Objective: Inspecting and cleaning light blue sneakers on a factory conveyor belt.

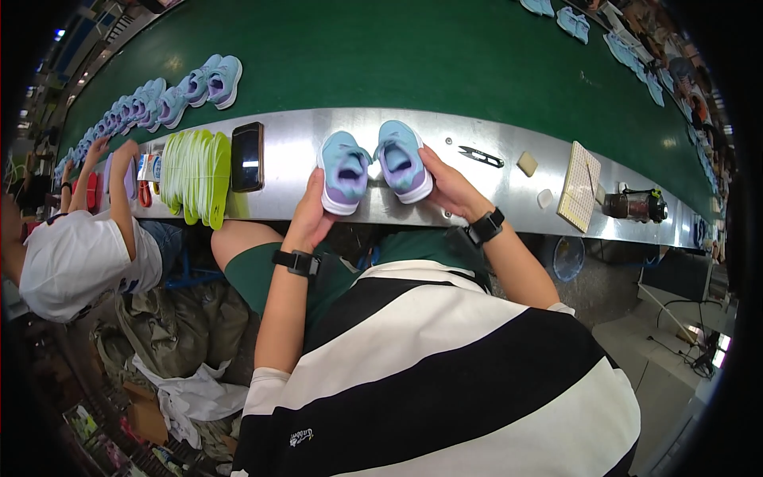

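First shoe (344, 175), blue and purple: showing at upper centre of the frame, left hand's fingers (312, 184) are gripping its left side; second shoe (404, 163), matching: showing just right of it, right hand (451, 187) is gripping its right side; phone (247, 157): lying upper left; snips (482, 157): lying upper right

the left hand (311, 210) and the right hand (451, 189) are each curled in a hold, near each other. below its grip, the left forearm (280, 322) goes almost straight down. the right forearm (518, 261) slants down and out from its grip.
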Demonstrator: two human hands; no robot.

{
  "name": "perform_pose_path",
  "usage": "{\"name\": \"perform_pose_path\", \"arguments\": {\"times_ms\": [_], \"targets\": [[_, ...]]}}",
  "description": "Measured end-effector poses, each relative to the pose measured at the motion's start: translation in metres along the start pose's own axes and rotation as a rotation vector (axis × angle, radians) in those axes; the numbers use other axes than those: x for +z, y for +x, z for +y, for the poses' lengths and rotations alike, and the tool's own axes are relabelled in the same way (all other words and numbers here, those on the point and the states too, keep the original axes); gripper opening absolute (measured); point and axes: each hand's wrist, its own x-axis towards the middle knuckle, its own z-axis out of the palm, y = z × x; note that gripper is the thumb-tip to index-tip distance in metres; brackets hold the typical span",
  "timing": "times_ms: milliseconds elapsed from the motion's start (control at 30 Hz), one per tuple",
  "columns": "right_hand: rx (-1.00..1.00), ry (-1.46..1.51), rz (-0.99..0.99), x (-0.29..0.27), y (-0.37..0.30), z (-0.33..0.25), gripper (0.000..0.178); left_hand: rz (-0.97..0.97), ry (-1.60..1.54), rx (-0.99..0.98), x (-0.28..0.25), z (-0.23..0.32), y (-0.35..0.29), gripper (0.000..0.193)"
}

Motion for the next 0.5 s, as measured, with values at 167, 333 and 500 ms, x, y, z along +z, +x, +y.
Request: {"name": "perform_pose_path", "arguments": {"times_ms": [167,333,500], "targets": [[0.059,0.540,0.011,0.055,-0.001,-0.014,0.050,-0.089,-0.366,0.003,0.031,0.003,-0.010,0.047],[0.006,0.452,-0.025,0.058,-0.002,-0.023,0.048,-0.024,-0.330,0.080,0.044,0.020,-0.022,0.042],[-0.047,0.323,-0.047,0.057,-0.017,-0.034,0.047,-0.033,-0.139,0.219,0.046,0.028,-0.037,0.047]]}}
